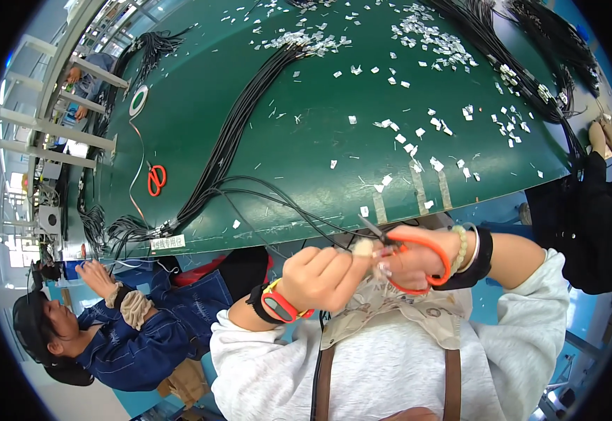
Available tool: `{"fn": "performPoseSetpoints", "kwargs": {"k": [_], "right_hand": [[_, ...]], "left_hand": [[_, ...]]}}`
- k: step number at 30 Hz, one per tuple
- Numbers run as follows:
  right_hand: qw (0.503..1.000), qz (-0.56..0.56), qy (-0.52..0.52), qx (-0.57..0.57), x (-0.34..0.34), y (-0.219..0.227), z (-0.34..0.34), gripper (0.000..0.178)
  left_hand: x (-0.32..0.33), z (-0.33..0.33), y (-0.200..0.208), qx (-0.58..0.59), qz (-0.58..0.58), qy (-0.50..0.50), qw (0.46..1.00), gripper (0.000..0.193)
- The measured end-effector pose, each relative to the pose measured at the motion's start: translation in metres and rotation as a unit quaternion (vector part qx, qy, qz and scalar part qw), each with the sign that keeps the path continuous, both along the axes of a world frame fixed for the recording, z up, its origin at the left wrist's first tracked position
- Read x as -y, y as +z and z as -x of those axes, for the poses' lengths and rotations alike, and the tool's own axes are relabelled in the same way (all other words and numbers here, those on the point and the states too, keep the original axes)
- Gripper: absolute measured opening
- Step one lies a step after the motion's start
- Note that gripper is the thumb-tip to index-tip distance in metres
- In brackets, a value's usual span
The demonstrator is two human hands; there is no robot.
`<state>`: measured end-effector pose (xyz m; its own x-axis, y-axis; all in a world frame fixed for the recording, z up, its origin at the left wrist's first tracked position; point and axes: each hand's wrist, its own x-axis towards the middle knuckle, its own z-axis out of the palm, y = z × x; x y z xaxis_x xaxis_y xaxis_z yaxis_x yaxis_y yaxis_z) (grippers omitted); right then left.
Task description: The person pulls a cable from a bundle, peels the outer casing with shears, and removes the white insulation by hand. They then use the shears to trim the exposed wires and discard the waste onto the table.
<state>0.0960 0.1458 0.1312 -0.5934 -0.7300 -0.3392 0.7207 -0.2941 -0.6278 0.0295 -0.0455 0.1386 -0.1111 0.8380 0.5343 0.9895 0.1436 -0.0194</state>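
My left hand [323, 277] is closed, its thumb and fingers pinched around the end of a black cable; the tip is hidden between my two hands. Close against it, my right hand [412, 261] is closed on scissors with orange handles [448, 261], the dark blades [372, 227] pointing up and to the left. The right fingertips meet the left ones at a small pale spot, too blurred to make out. A few loose black cables [278, 188] run from the long cable bundle [239, 130] on the green table [306, 151] toward my hands.
Small white tags [436, 38] lie scattered over the table. A second pair of orange scissors [156, 181] and a white tape roll [139, 101] rest at the left. More cable bundles [485, 42] lie far right. A person in denim [158, 323] works at my left; another stands far right.
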Motion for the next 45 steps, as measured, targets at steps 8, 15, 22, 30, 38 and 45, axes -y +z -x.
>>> {"fn": "performPoseSetpoints", "kwargs": {"k": [8,15,22,30,38,45], "right_hand": [[0.908,-0.211,-0.336,-0.134,-0.010,-0.004,-0.001,0.008],[0.878,-0.232,-0.363,-0.209,-0.022,-0.009,0.003,0.010],[0.894,-0.124,-0.371,-0.218,-0.020,-0.008,-0.011,0.013],[0.907,-0.058,-0.342,-0.238,-0.023,-0.015,-0.016,0.021],[0.904,0.031,-0.357,-0.232,-0.021,-0.028,-0.015,0.034],[0.908,0.023,-0.335,-0.248,-0.021,-0.032,-0.014,0.042]], "left_hand": [[-0.005,0.006,-0.007,0.002,-0.007,0.026,1.000,0.007],[-0.019,0.001,-0.003,0.224,0.020,0.036,0.974,0.015],[-0.034,0.014,0.008,0.517,0.176,-0.127,0.828,0.019],[-0.039,0.016,-0.004,0.803,0.105,-0.048,0.584,0.016],[-0.028,0.022,-0.001,0.831,0.080,-0.054,0.548,0.014],[-0.024,0.024,-0.001,0.842,0.090,-0.058,0.529,0.015]]}}
